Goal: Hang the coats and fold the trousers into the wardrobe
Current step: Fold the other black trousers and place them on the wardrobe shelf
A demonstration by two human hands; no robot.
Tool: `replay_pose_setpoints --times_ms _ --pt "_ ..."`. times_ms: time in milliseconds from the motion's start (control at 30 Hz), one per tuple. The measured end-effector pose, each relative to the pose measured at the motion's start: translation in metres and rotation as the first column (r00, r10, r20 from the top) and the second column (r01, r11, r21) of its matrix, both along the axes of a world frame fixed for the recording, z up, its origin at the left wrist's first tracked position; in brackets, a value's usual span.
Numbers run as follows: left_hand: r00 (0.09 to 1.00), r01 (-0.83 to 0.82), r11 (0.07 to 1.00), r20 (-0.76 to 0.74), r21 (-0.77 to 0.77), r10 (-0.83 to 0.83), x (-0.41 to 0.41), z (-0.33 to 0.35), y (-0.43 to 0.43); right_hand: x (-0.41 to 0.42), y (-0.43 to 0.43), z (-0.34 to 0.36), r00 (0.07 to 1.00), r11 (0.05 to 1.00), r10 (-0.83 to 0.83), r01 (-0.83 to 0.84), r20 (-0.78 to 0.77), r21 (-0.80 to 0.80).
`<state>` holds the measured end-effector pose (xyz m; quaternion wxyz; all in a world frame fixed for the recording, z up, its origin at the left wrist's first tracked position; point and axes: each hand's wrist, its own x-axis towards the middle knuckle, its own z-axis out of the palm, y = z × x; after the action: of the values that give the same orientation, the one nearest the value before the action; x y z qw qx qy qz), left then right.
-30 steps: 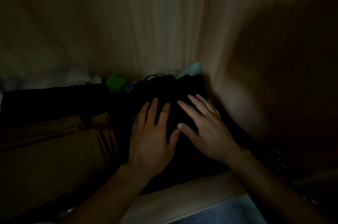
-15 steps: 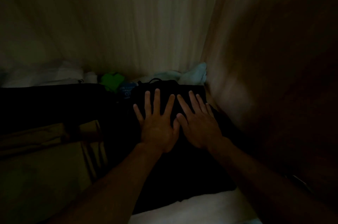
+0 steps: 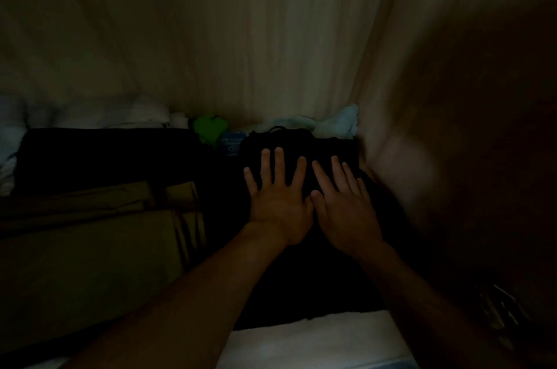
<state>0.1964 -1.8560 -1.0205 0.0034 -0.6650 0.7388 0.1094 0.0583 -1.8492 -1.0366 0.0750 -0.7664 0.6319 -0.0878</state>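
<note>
Inside a dim wardrobe, folded black trousers (image 3: 301, 278) lie on the shelf in the right corner. My left hand (image 3: 278, 202) rests flat on them with fingers spread. My right hand (image 3: 343, 205) lies flat beside it, thumbs nearly touching. Neither hand grips anything. Folded tan trousers (image 3: 90, 248) lie to the left, with another dark folded garment (image 3: 105, 157) behind them.
The wardrobe's back panel (image 3: 241, 36) and right side wall (image 3: 452, 97) close in the corner. A green item (image 3: 209, 128), a pale blue cloth (image 3: 340, 122) and white fabric (image 3: 144, 115) sit at the back. The shelf's light front edge (image 3: 316, 338) shows below.
Both hands slid farther back over the black trousers and drew together, flattening side by side. The view also shifted slightly deeper into the wardrobe.
</note>
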Motion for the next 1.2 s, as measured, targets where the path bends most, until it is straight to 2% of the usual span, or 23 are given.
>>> replay_pose_setpoints --times_ms 100,233,367,500,600,700,767,867,967,1033,1200 --pt "0.996 0.080 0.996 0.026 0.037 -0.081 0.005 0.022 0.016 0.008 0.015 0.006 0.999 0.998 -0.031 0.030 0.011 0.050" --pt "0.973 0.232 0.957 0.025 -0.176 -0.231 0.026 0.041 0.050 0.023 0.032 0.019 0.960 0.999 -0.044 0.050 0.277 -0.014" --pt "0.982 0.183 0.923 0.008 -0.337 -0.191 0.071 0.054 0.088 0.055 0.048 0.038 0.859 0.997 0.032 0.012 0.512 -0.083" --pt "0.993 0.114 0.869 0.036 -0.481 -0.110 0.130 0.071 0.123 0.105 0.067 0.063 0.762 0.992 0.125 -0.075 0.636 -0.104" --pt "0.995 0.092 0.867 0.072 -0.491 -0.065 0.176 0.086 0.139 0.142 0.080 0.078 0.714 0.946 0.314 -0.295 0.626 -0.137" --pt "0.990 0.045 0.935 0.140 -0.351 0.005 0.218 0.095 0.146 0.168 0.080 0.085 0.735 0.861 0.475 -0.502 0.484 -0.083" --pt "0.980 0.013 0.972 0.194 -0.235 0.034 0.243 0.095 0.147 0.180 0.073 0.083 0.759 0.818 0.534 -0.575 0.372 0.000" --pt "0.962 -0.007 0.982 0.266 -0.188 0.058 0.266 0.092 0.142 0.191 0.062 0.080 0.810 0.822 0.535 -0.565 0.242 0.074" --pt "0.944 0.015 0.968 0.323 -0.251 0.070 0.269 0.086 0.135 0.199 0.054 0.081 0.864 0.872 0.486 -0.490 0.131 -0.001" --pt "0.944 0.031 0.959 0.324 -0.283 0.066 0.265 0.083 0.133 0.201 0.054 0.080 0.867 0.878 0.475 -0.477 0.149 -0.027" --pt "0.944 0.133 0.900 0.330 -0.415 0.012 0.249 0.091 0.139 0.185 0.067 0.084 0.793 0.870 0.479 -0.486 0.376 -0.085"
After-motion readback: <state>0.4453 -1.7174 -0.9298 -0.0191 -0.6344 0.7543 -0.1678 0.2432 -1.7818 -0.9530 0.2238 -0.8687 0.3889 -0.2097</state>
